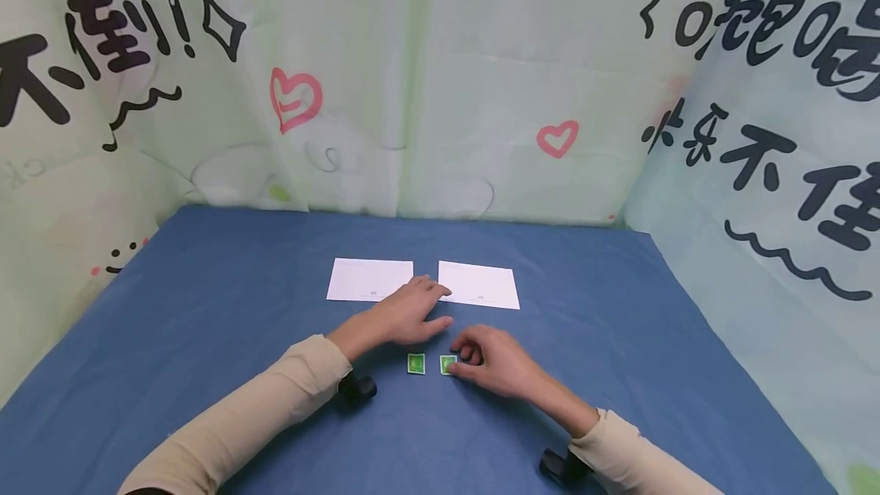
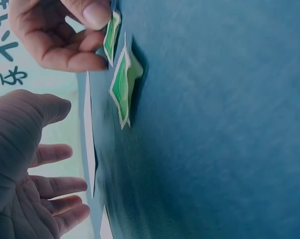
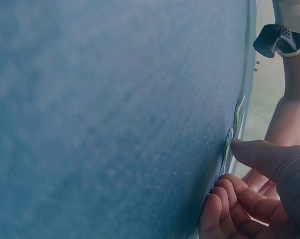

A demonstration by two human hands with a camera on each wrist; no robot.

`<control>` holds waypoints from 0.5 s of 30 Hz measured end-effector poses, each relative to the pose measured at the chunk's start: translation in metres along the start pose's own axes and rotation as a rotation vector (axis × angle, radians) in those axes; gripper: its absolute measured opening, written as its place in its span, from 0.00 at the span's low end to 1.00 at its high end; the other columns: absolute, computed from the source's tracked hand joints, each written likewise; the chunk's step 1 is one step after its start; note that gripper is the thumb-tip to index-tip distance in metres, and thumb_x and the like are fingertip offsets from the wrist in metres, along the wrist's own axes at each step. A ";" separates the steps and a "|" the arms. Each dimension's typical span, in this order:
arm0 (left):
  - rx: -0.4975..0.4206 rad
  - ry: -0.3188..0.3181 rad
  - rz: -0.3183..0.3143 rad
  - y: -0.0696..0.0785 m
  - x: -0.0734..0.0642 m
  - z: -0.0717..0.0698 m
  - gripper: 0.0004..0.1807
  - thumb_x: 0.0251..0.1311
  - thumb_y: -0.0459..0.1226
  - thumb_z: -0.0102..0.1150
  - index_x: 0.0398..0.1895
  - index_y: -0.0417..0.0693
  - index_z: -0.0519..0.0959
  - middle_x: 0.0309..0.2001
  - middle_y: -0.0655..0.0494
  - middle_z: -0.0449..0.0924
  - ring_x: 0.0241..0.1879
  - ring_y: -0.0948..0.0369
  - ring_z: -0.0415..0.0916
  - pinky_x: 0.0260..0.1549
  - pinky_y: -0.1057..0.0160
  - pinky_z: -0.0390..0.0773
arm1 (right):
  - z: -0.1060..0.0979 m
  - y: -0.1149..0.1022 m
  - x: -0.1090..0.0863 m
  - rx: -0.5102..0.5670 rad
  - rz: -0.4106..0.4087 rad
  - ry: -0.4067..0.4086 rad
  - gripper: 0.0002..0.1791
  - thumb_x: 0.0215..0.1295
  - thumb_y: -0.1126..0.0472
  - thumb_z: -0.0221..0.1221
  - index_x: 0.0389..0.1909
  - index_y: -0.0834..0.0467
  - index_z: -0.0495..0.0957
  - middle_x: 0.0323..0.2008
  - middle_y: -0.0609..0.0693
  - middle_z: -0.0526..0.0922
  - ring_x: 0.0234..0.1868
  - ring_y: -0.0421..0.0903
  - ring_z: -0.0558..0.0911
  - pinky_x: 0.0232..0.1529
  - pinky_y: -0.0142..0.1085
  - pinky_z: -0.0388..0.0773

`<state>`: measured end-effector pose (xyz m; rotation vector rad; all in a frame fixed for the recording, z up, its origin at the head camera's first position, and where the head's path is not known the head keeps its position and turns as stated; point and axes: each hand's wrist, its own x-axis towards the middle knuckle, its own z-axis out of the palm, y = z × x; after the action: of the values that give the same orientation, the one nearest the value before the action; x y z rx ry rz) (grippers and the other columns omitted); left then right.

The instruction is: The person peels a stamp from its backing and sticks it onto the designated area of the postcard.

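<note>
Head: right grip [image 1: 496, 362] touches green square [image 1: 446, 360]; left grip [image 1: 411, 312] near white cards [image 1: 367, 278].

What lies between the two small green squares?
Only blue cloth lies between the left green square and the right green square; the head view shows that stretch bare.

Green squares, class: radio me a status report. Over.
Right hand at right green square, grip unclear. Left hand holding nothing. Left green square on blue cloth, untouched. No obstruction visible.
</note>
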<state>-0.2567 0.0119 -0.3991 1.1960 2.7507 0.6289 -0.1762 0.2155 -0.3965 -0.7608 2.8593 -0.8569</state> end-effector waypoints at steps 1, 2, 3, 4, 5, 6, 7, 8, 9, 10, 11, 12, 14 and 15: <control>0.006 -0.002 -0.007 -0.001 0.001 0.000 0.29 0.73 0.47 0.56 0.70 0.38 0.71 0.67 0.40 0.73 0.73 0.42 0.61 0.72 0.46 0.60 | 0.001 0.000 0.001 0.007 0.007 -0.005 0.13 0.61 0.55 0.72 0.41 0.59 0.83 0.30 0.45 0.79 0.27 0.34 0.72 0.32 0.31 0.72; 0.009 -0.001 -0.012 -0.002 0.002 0.000 0.29 0.73 0.47 0.56 0.69 0.39 0.71 0.66 0.40 0.73 0.73 0.43 0.62 0.71 0.46 0.61 | 0.001 0.001 0.003 0.019 0.017 -0.011 0.13 0.61 0.55 0.72 0.40 0.59 0.83 0.30 0.45 0.79 0.27 0.33 0.72 0.32 0.31 0.72; 0.018 -0.003 -0.017 -0.003 0.004 0.000 0.28 0.73 0.47 0.56 0.69 0.39 0.71 0.66 0.40 0.73 0.72 0.43 0.63 0.71 0.47 0.62 | 0.001 0.001 0.004 0.030 0.028 -0.017 0.13 0.60 0.56 0.73 0.40 0.58 0.82 0.30 0.45 0.79 0.26 0.33 0.72 0.32 0.31 0.72; 0.025 -0.007 -0.020 -0.004 0.005 0.000 0.28 0.73 0.47 0.56 0.69 0.39 0.71 0.66 0.40 0.73 0.72 0.43 0.63 0.71 0.47 0.62 | 0.001 0.001 0.005 0.045 0.041 -0.025 0.13 0.60 0.56 0.73 0.39 0.58 0.82 0.29 0.45 0.78 0.26 0.34 0.72 0.31 0.31 0.72; 0.030 -0.010 -0.022 -0.005 0.006 0.000 0.28 0.73 0.46 0.56 0.69 0.39 0.72 0.66 0.40 0.74 0.71 0.43 0.63 0.71 0.47 0.62 | 0.001 0.001 0.006 0.059 0.052 -0.035 0.13 0.59 0.57 0.73 0.38 0.58 0.82 0.29 0.44 0.78 0.25 0.34 0.72 0.30 0.31 0.72; 0.038 -0.018 -0.025 -0.005 0.006 0.000 0.28 0.73 0.47 0.56 0.69 0.39 0.72 0.66 0.40 0.74 0.72 0.43 0.63 0.71 0.47 0.62 | 0.001 0.002 0.007 0.073 0.067 -0.047 0.12 0.59 0.57 0.73 0.37 0.58 0.81 0.28 0.44 0.78 0.24 0.34 0.72 0.30 0.31 0.72; 0.046 -0.028 -0.028 -0.005 0.007 0.001 0.28 0.73 0.47 0.56 0.69 0.39 0.72 0.66 0.40 0.74 0.71 0.43 0.64 0.71 0.47 0.63 | 0.000 0.002 0.008 0.085 0.080 -0.059 0.12 0.59 0.57 0.73 0.36 0.58 0.81 0.27 0.43 0.78 0.24 0.35 0.72 0.29 0.30 0.71; 0.053 -0.038 -0.029 -0.005 0.007 0.001 0.28 0.73 0.47 0.56 0.69 0.39 0.72 0.66 0.39 0.74 0.71 0.44 0.64 0.70 0.47 0.63 | 0.000 0.002 0.009 0.097 0.090 -0.073 0.12 0.59 0.58 0.73 0.35 0.58 0.81 0.26 0.43 0.77 0.23 0.35 0.72 0.29 0.30 0.71; 0.059 -0.048 -0.030 -0.005 0.007 0.002 0.28 0.73 0.47 0.56 0.69 0.39 0.72 0.66 0.39 0.73 0.71 0.43 0.64 0.70 0.47 0.63 | -0.001 0.002 0.010 0.103 0.098 -0.087 0.11 0.59 0.58 0.73 0.34 0.58 0.80 0.25 0.43 0.77 0.23 0.36 0.72 0.28 0.30 0.71; 0.064 -0.058 -0.031 -0.005 0.007 0.002 0.29 0.73 0.47 0.56 0.69 0.39 0.72 0.67 0.39 0.73 0.71 0.44 0.64 0.70 0.47 0.63 | -0.001 0.002 0.010 0.108 0.101 -0.100 0.11 0.59 0.59 0.73 0.33 0.58 0.80 0.25 0.43 0.76 0.23 0.36 0.72 0.28 0.30 0.70; 0.070 -0.066 -0.031 -0.005 0.007 0.003 0.29 0.73 0.47 0.56 0.69 0.39 0.72 0.67 0.39 0.72 0.71 0.44 0.64 0.70 0.48 0.64 | -0.002 0.002 0.011 0.112 0.102 -0.113 0.11 0.60 0.59 0.73 0.33 0.59 0.80 0.25 0.43 0.76 0.23 0.36 0.72 0.28 0.30 0.70; 0.077 -0.074 -0.032 -0.005 0.006 0.003 0.29 0.73 0.48 0.56 0.69 0.39 0.72 0.68 0.38 0.71 0.71 0.44 0.64 0.70 0.48 0.64 | -0.003 0.002 0.011 0.114 0.104 -0.124 0.11 0.60 0.59 0.72 0.33 0.59 0.80 0.25 0.43 0.76 0.23 0.36 0.72 0.28 0.30 0.70; 0.087 -0.084 -0.033 -0.004 0.006 0.003 0.29 0.73 0.48 0.56 0.69 0.39 0.72 0.69 0.38 0.70 0.72 0.45 0.64 0.70 0.48 0.64 | -0.004 0.002 0.012 0.114 0.103 -0.140 0.11 0.61 0.60 0.72 0.34 0.59 0.79 0.25 0.43 0.76 0.24 0.36 0.72 0.28 0.30 0.70; 0.093 -0.089 -0.035 -0.004 0.007 0.004 0.30 0.73 0.49 0.56 0.70 0.39 0.72 0.70 0.38 0.69 0.72 0.45 0.63 0.70 0.48 0.64 | -0.005 0.002 0.012 0.117 0.104 -0.146 0.11 0.61 0.60 0.72 0.34 0.59 0.79 0.25 0.43 0.76 0.24 0.36 0.72 0.28 0.30 0.69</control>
<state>-0.2634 0.0151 -0.4036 1.1615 2.7472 0.4375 -0.1888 0.2139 -0.3928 -0.6287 2.6687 -0.9049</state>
